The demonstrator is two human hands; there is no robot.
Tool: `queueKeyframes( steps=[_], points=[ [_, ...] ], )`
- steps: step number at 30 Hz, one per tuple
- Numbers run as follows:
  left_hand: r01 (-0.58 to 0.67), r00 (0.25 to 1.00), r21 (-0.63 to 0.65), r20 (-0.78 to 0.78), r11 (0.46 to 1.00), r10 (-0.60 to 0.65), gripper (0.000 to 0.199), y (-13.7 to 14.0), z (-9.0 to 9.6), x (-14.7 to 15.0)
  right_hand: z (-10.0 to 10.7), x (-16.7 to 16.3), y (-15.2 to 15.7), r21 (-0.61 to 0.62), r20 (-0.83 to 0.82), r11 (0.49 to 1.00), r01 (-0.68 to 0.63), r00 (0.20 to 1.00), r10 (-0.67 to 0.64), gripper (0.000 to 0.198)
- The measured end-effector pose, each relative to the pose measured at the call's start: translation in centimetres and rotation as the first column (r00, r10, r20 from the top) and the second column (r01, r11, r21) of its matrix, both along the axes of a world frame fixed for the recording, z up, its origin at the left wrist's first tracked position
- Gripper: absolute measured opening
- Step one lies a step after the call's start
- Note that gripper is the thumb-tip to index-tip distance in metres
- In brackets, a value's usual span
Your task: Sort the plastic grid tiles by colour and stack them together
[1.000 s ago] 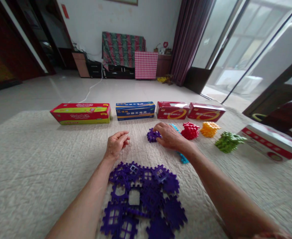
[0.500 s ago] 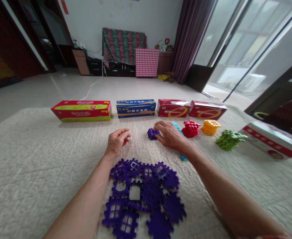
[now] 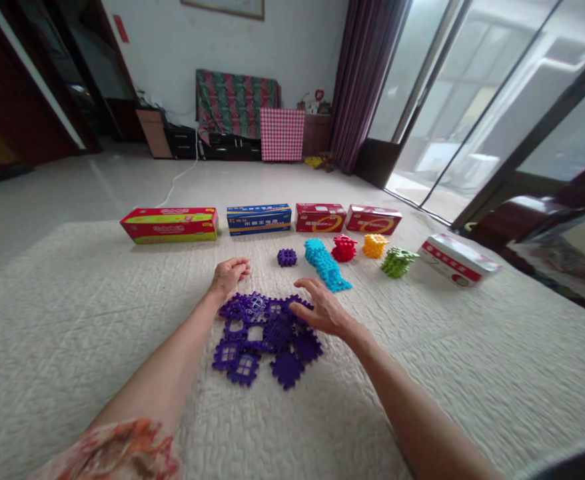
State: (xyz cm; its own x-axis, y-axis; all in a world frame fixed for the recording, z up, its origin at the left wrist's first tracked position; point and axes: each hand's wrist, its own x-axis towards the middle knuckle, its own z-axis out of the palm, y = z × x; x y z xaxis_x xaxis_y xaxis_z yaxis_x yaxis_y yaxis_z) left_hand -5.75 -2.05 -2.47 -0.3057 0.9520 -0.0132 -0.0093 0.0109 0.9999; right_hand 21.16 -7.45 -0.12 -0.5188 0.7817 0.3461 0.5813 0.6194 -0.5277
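A loose pile of purple interlocking plastic tiles [image 3: 287, 369] lies on the quilted cloth in front of me. Some tiles have window cut-outs, others are solid. Over the pile's far right edge hovers my right hand [image 3: 324, 309], thumb and fingers apart, holding nothing. My left hand [image 3: 229, 276] rests just beyond the far left of the pile, its fingers curled together with nothing visible in them. Farther off sits a small purple stack of joined tiles [image 3: 287, 257]. Beside it is a long row of light-blue tiles [image 3: 326, 265], toppled toward me.
Red [image 3: 344, 248], yellow [image 3: 374, 245] and green tile stacks [image 3: 398, 262] stand to the right. Behind them are a red-and-yellow box [image 3: 170, 225], a blue box [image 3: 259, 219] and two dark-red boxes [image 3: 320, 217]. A white-and-red box [image 3: 457, 260] is at far right.
My right hand has let go of the small purple stack and come back toward me over the pile. My left hand stays curled in about the same place. The camera view has shifted.
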Motion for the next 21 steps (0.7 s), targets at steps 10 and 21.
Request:
queueKeyframes(
  steps=[10, 21],
  points=[
    [0.042, 0.851, 0.095, -0.526, 0.995, 0.015, 0.033, -7.9, -1.3, -1.0, -0.5, 0.7, -5.2, -0.136, -0.008, 0.989, 0.058, 0.998, -0.06, 0.076],
    [0.142, 0.607, 0.198, -0.792, 0.97, 0.073, 0.029, -9.5, -2.3, 1.9, -1.4, -1.4, -8.5, -0.23, 0.262, 0.957, 0.175, 0.958, -0.112, 0.121]
  ],
)
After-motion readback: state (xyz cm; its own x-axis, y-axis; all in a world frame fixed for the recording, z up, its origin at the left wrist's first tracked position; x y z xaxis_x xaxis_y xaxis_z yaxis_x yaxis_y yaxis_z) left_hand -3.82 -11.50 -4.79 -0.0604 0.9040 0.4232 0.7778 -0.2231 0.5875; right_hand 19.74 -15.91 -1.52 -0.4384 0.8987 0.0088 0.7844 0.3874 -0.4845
